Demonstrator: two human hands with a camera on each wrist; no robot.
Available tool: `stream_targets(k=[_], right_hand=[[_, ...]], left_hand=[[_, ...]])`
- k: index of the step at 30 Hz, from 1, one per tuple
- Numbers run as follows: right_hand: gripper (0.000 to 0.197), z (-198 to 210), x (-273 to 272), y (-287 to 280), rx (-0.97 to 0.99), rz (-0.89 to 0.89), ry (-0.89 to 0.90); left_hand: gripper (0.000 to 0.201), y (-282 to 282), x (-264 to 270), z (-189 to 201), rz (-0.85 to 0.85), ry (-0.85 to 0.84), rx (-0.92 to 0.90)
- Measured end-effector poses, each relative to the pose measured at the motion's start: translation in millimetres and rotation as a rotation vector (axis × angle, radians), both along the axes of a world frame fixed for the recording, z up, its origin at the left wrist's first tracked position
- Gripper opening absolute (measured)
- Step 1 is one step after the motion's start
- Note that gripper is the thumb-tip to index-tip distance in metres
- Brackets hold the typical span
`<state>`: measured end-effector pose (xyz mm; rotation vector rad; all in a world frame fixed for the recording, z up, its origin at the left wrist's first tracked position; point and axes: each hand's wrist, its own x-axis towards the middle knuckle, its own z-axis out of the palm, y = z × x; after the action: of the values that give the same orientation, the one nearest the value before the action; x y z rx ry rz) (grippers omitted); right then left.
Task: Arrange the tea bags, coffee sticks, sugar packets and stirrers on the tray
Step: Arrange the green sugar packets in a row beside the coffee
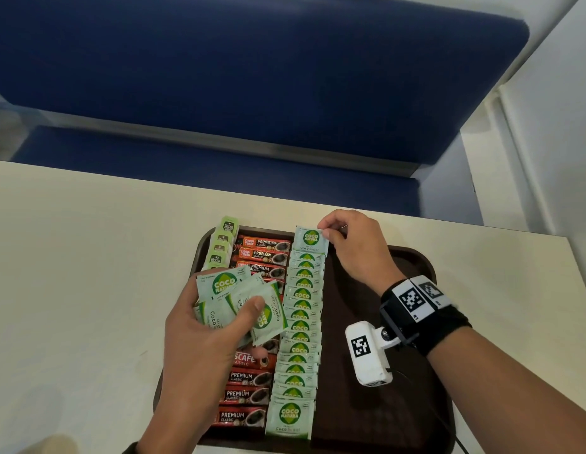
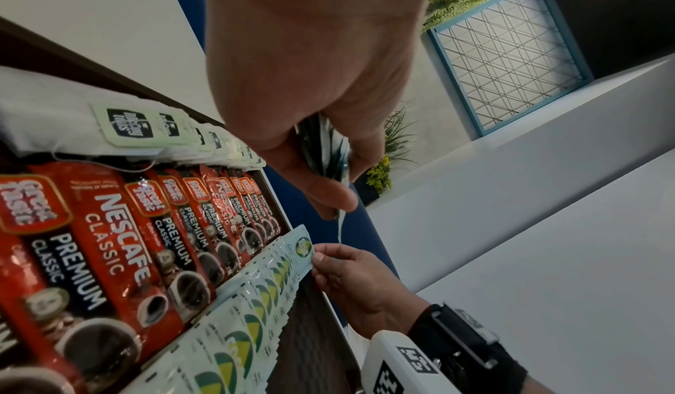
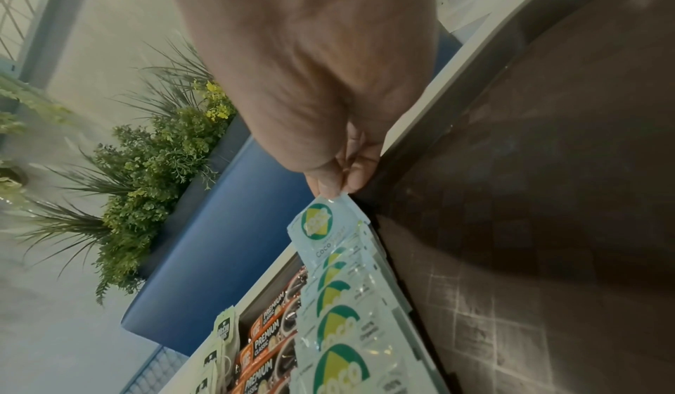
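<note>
Green sugar pkts [image 1: 242,306] bunched in L hand [image 1: 200,339], R hand [image 1: 354,247] pinching top pkt [image 1: 310,240] of row

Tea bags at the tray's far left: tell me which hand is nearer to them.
Left. The left hand holds a bunch of sugar packets just beside the tea bags. The right hand pinches the farthest sugar packet, beyond the coffee sticks.
</note>
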<state>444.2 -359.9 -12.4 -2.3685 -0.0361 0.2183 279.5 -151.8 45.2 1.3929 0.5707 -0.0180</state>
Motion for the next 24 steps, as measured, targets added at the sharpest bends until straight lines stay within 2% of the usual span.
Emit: stream_targets(k=[19, 22, 24], right_hand=[[0.004, 0, -2, 4, -0.039, 0.009, 0.014], [0.015, 6, -6, 4, -0.054, -0.021, 0.007], [0.020, 21, -17, 7, 0.006, -0.067, -0.047]], left_hand=[[0.043, 1, 4, -5, 0.001, 0.005, 0.018], [0.040, 0, 7, -5, -0.007, -0.003, -0.007], [0.038, -2, 11, -4, -0.014, -0.011, -0.049]])
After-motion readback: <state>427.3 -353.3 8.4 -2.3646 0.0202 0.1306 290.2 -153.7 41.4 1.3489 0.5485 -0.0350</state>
